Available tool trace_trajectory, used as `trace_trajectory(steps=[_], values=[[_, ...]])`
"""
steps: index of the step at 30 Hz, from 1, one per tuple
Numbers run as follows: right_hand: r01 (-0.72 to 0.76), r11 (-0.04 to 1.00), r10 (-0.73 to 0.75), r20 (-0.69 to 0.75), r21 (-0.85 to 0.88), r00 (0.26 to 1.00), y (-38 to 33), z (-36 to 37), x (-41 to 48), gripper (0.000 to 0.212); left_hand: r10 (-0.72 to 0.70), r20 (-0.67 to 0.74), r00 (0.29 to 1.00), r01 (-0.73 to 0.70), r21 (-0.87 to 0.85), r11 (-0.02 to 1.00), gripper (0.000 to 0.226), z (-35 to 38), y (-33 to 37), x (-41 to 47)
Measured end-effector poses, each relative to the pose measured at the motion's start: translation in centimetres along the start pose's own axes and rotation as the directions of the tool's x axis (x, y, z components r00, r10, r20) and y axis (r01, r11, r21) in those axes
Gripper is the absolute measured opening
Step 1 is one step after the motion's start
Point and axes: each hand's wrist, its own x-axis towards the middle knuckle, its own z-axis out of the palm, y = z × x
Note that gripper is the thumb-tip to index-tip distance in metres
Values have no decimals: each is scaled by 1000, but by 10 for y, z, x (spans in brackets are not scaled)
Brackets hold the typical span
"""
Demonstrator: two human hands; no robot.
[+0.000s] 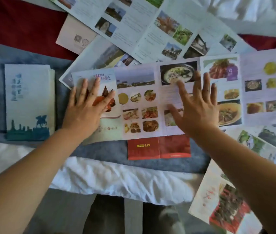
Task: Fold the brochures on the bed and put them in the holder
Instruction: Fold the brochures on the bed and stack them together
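A long food brochure (139,102) lies unfolded across the bed, its several panels showing photos of dishes. My left hand (86,107) rests flat on its leftmost panel with fingers spread. My right hand (196,105) hovers or presses with fingers apart over the middle panels, slightly blurred. To the left lies a folded brochure (27,102) with a blue skyline and horse rider, resting on a second folded one. No holder is in view.
More unfolded scenic brochures (150,27) overlap at the back. A small red leaflet (159,147) pokes out below the food brochure. Another food brochure (226,200) and a scenic one (268,142) lie at the right. Blue runner (100,151), white sheet and bed edge lie near me.
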Motion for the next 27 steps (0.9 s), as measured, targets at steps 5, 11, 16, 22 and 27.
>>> trace_trajectory(steps=[5,11,16,22,27], values=[[83,989,-86,16,119,996,6,25,-5,78,-84,-19,996,82,-99,992,62,-4,-34,-13],[-16,984,21,-23,177,1000,-43,49,-36,77,-416,-166,894,274,-533,801,65,-2,-24,-36],[-48,981,55,-31,187,998,-59,55,-46,77,-546,-219,809,319,-617,720,70,-11,-20,-52],[-38,985,51,-75,166,996,-58,62,-44,77,-636,-194,747,364,-682,634,70,-18,-27,-56],[-29,986,48,-114,163,992,-58,68,-43,77,-607,-62,792,498,-511,701,75,-7,-25,-59]])
